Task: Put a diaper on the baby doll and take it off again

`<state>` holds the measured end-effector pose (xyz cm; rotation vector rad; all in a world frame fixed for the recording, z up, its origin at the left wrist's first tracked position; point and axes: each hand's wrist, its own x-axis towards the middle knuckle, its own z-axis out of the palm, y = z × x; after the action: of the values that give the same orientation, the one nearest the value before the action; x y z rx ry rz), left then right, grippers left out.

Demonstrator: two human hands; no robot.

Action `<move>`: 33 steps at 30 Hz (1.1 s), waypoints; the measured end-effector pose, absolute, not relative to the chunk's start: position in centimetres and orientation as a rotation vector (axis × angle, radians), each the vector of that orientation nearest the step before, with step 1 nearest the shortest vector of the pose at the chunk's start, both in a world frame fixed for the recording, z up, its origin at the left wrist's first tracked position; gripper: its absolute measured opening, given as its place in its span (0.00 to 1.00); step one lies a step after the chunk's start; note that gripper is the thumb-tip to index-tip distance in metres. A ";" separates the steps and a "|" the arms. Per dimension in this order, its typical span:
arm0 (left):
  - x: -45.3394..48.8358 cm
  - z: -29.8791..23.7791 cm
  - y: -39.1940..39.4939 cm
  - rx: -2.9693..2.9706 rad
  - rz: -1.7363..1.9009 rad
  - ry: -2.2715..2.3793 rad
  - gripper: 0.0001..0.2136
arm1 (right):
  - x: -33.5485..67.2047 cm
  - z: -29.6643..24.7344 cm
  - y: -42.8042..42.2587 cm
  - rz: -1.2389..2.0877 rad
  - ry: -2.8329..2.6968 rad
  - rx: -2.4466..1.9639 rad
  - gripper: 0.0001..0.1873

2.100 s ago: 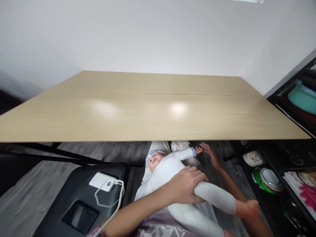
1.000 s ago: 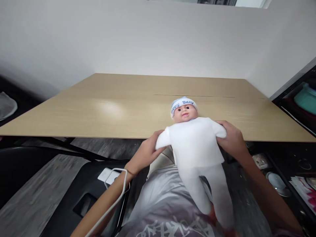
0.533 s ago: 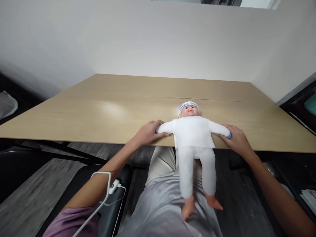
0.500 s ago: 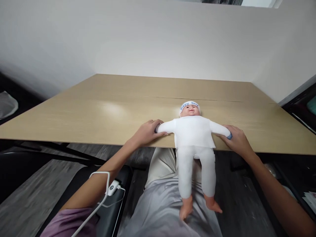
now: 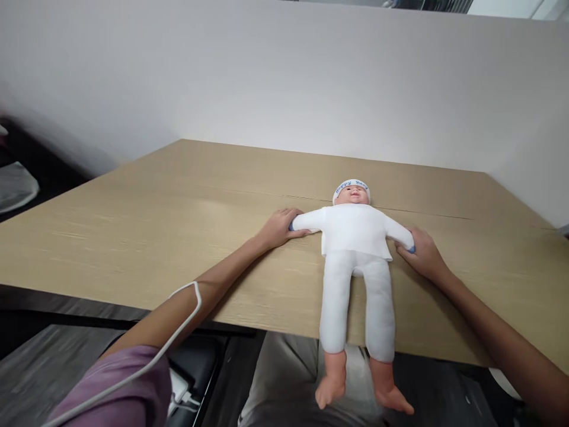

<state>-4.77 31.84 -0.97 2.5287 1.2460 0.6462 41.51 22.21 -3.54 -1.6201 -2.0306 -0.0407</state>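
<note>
A baby doll (image 5: pixel 355 249) in a white suit and a white-and-blue cap lies face up on the light wooden table (image 5: pixel 178 237). Its arms are spread and its bare feet hang over the near edge. My left hand (image 5: pixel 279 226) is closed round the end of the doll's left-side arm. My right hand (image 5: pixel 422 254) is closed round the end of the other arm, at its blue cuff. Both my forearms rest over the table.
A white wall stands behind the table. A white cable (image 5: pixel 178 332) runs along my left arm over my purple sleeve. Below the near edge are my light trousers (image 5: pixel 284 379), a black seat and dark floor. A pale object (image 5: pixel 15 187) lies far left.
The doll came up from under the table onto the tabletop. In the last half second both hands slid it farther from the near edge, so its legs now lie on the wood.
</note>
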 end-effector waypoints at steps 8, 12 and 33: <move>-3.7 -1.7 39.7 2.562 0.855 1.311 0.32 | 42.4 -4.0 29.8 -0.219 -2.029 -1.653 0.24; -2.8 -2.0 43.2 2.579 0.912 1.447 0.27 | 42.7 -3.6 33.5 -0.287 -1.977 -1.749 0.27; -3.4 -2.3 42.8 2.421 0.878 1.646 0.27 | 44.8 -6.3 36.0 -0.201 -1.727 -1.806 0.37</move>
<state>-3.45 42.85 -2.33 2.4206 1.6462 0.8775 44.80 36.03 -6.34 -1.8065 -1.7274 -0.2014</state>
